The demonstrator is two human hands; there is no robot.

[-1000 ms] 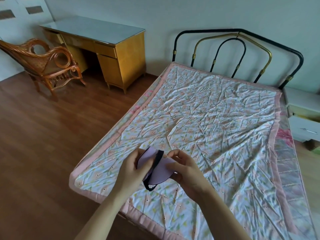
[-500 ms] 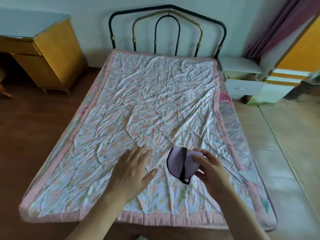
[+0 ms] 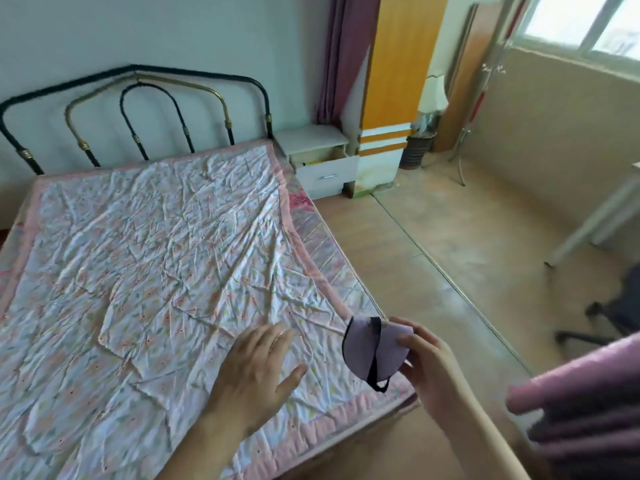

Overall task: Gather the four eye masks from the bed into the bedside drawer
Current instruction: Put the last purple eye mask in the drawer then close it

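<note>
Right hand [image 3: 427, 367]: grasping a folded lilac eye mask [image 3: 372, 349] with black strap, held above the bed's [image 3: 156, 271] near right corner. Left hand [image 3: 254, 372]: released, fingers spread over the bedspread. Bedside drawer [image 3: 325, 174]: pulled slightly out, beside the headboard [image 3: 138, 98].

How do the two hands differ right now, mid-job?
The right hand pinches a folded lilac eye mask; the left hand holds nothing. The right hand's fingers curl around the mask, while the left hand's are spread flat, palm down. The left is over the bedspread, the right at its corner. Both are bare.
</note>
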